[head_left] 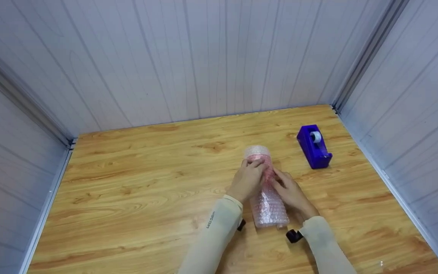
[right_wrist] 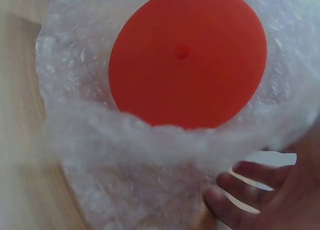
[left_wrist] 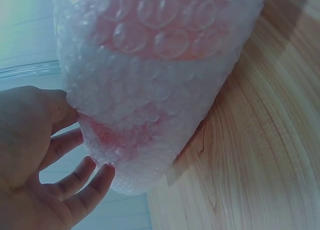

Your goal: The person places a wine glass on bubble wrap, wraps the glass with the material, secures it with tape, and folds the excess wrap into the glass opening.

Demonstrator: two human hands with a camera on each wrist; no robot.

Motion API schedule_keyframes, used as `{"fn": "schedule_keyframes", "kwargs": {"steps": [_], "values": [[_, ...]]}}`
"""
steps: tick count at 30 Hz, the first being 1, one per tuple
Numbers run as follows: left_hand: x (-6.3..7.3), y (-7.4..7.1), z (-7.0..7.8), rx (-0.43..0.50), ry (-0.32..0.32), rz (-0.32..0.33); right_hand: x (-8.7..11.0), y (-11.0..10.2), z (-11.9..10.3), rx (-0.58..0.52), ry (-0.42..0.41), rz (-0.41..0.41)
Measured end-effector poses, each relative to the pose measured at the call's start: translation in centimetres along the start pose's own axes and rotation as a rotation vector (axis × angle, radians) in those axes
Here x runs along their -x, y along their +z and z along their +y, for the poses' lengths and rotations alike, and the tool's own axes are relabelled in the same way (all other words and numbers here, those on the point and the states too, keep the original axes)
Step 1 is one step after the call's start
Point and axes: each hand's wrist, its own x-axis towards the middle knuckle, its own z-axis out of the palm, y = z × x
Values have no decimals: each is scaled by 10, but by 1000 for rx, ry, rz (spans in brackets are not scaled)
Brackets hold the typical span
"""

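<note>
A roll of clear bubble wrap point(head_left: 268, 209) lies lengthwise on the wooden table, wound around a red item that shows pink through the layers. In the right wrist view, the item's flat, round red end point(right_wrist: 187, 85) sits inside the wrap's open end, with a small dimple at its centre. My left hand point(head_left: 248, 178) grips the upper part of the roll from the left; its bent fingertips touch the bubble wrap point(left_wrist: 150, 85). From the right side, my right hand point(head_left: 292, 192) holds the wrap with bent fingers, close to the left hand.
A blue tape dispenser point(head_left: 314, 147) with a white tape roll point(head_left: 316, 137) stands to the right, beyond the right hand. Pale panel walls point(head_left: 203, 57) enclose the table point(head_left: 127, 213) at the back and both sides. A tiny shiny scrap point(head_left: 381, 263) lies near the front right.
</note>
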Motion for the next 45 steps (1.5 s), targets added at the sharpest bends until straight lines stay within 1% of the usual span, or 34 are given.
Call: {"fn": "schedule_keyframes", "kwargs": {"steps": [3, 6, 8, 12, 14, 18, 21, 25, 28, 32, 36, 39, 43, 45], "values": [[-1, 0, 1, 14, -28, -12, 0, -1, 2, 10, -5, -15], [-2, 0, 2, 19, -47, -27, 0, -3, 3, 18, -33, -25], [-3, -1, 3, 17, -46, -35, 0, -4, 3, 16, -43, -32], [-3, -1, 4, 19, -33, -22, 0, -6, 4, 0, -38, -45], [-4, -1, 5, 21, -29, -17, -1, -6, 5, -17, -25, -54], [-5, -1, 6, 20, -32, -19, 1, -8, 4, -27, 26, -56], [-5, -1, 7, 2, -30, -16, 2, -9, 4, -27, 63, -37], [-5, 0, 8, -28, -15, -1, 2, -8, 4, -69, 75, -24], [-4, 1, 7, -31, -10, 10, 2, -7, 3, -77, 79, -22], [-4, 2, 5, 5, -25, 28, 1, -6, -1, -39, 70, -16], [-1, 2, 0, 48, -42, 46, 0, -4, -5, -26, 32, -5], [4, 1, -4, 105, -68, 43, 0, 0, -7, -22, -3, 21], [10, -3, -10, 215, -122, 33, 2, 2, -12, -11, -3, 53], [14, -4, -15, 265, -137, 38, 3, 2, -14, -22, 12, 61]]}}
